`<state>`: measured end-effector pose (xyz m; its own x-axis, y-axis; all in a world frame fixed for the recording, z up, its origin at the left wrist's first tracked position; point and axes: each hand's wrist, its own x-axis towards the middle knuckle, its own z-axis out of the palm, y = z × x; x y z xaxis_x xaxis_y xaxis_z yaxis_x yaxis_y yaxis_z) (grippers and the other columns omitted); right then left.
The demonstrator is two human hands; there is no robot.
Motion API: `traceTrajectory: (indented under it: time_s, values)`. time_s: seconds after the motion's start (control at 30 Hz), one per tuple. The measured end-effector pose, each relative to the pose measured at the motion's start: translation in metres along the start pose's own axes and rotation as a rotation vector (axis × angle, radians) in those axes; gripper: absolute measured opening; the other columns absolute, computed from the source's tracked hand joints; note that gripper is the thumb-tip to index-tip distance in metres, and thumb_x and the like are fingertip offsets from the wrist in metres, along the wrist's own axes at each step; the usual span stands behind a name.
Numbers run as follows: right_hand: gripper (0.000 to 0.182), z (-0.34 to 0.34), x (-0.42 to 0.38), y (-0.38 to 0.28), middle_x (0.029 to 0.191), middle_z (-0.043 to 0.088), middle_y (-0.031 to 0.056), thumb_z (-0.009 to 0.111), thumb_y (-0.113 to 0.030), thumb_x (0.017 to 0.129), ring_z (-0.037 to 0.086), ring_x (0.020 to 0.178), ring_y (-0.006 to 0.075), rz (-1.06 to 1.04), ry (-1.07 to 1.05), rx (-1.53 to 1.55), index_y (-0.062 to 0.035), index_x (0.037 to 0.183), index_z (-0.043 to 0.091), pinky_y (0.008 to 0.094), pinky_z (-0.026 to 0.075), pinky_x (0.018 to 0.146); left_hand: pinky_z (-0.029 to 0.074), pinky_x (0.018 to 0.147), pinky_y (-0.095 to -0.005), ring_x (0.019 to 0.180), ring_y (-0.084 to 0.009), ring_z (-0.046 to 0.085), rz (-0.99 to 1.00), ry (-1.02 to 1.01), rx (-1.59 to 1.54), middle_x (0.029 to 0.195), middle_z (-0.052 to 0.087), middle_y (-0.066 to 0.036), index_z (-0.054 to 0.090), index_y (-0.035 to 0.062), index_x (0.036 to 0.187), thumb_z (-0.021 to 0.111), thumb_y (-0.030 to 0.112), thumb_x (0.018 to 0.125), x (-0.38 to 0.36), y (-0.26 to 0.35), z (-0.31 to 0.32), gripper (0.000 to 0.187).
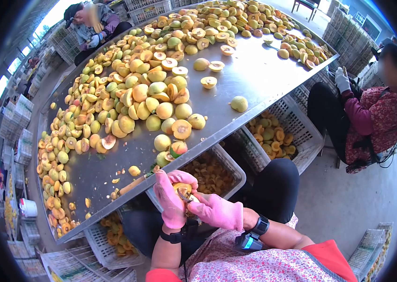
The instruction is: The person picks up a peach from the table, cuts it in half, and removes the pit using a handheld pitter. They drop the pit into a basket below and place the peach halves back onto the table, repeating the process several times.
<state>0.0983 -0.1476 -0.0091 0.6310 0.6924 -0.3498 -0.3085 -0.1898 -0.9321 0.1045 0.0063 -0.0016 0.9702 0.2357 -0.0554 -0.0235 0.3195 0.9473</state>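
My left hand (172, 195), in a pink glove, is wrapped round a cut yellow fruit (182, 189) just beyond the table's near edge. Against the same fruit, my right hand (215, 210), also gloved in pink, is closed on a small dark tool (184, 195), whose handle is hidden in the fingers. Both hands are over a white crate (239, 181) holding cut fruit pieces. Nearby on the metal table (135, 180) lie a red and green fruit (178, 149) and a halved fruit (181, 129).
Piled fruit (137, 94) covers much of the table. A crate of fruit halves (308, 141) stands beneath its right side, another crate (96, 244) at lower left. One person (372, 113) sits at the right, another (92, 28) at the upper left. My knee (276, 188) is beside the crates.
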Motion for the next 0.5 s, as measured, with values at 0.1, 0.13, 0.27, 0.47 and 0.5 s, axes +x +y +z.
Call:
traceTrajectory:
  time_s: [0.1,0.13,0.27,0.47,0.5]
  values:
    - [0.042,-0.006,-0.001,-0.001,0.070,0.052,-0.0032,0.049,-0.049,0.107,0.047,0.064,0.0065,0.136,-0.191,0.267,-0.0088,0.100,0.057,0.0256,0.038,0.058,0.049,0.061,-0.0322,0.060,-0.0193,0.060,-0.076,-0.150,0.061,0.067,0.064,-0.011,0.060,0.0006,0.071,0.026,0.058,0.109,0.007,0.007,-0.004,0.077]
    - [0.041,-0.005,-0.003,0.000,0.067,0.048,-0.0045,0.049,-0.050,0.107,0.042,0.059,0.0053,0.136,-0.170,0.282,-0.0105,0.096,0.056,0.0243,0.033,0.053,0.050,0.061,-0.0325,0.060,-0.0196,0.060,-0.118,-0.208,0.064,0.067,0.064,-0.012,0.060,0.0003,0.069,0.026,0.058,0.109,0.008,0.005,-0.004,0.078]
    - [0.043,-0.022,-0.011,0.002,0.063,0.042,-0.0061,0.049,-0.053,0.106,0.033,0.046,0.0038,0.350,-0.357,0.506,-0.0123,0.093,0.054,0.0226,0.025,0.042,0.050,0.061,-0.0321,0.057,-0.0217,0.061,-0.222,-0.325,0.252,0.061,0.063,-0.012,0.061,0.0000,0.063,0.017,0.065,0.106,0.009,0.008,0.000,0.090]
    - [0.044,-0.017,-0.012,0.016,0.062,0.040,-0.0063,0.047,-0.055,0.106,0.030,0.042,0.0029,0.269,-0.385,0.686,-0.0126,0.097,0.053,0.0219,0.020,0.038,0.048,0.060,-0.0310,0.056,-0.0195,0.059,-0.170,-0.316,0.076,0.063,0.063,-0.011,0.061,0.0017,0.066,0.017,0.067,0.105,0.009,-0.011,-0.003,0.088]
    - [0.045,-0.013,-0.010,0.016,0.061,0.040,-0.0063,0.047,-0.056,0.106,0.030,0.042,0.0028,0.242,-0.329,0.645,-0.0126,0.097,0.053,0.0219,0.020,0.037,0.048,0.061,-0.0308,0.057,-0.0187,0.058,-0.197,-0.247,-0.044,0.064,0.064,-0.010,0.061,0.0018,0.067,0.018,0.065,0.106,0.010,-0.016,-0.005,0.086]
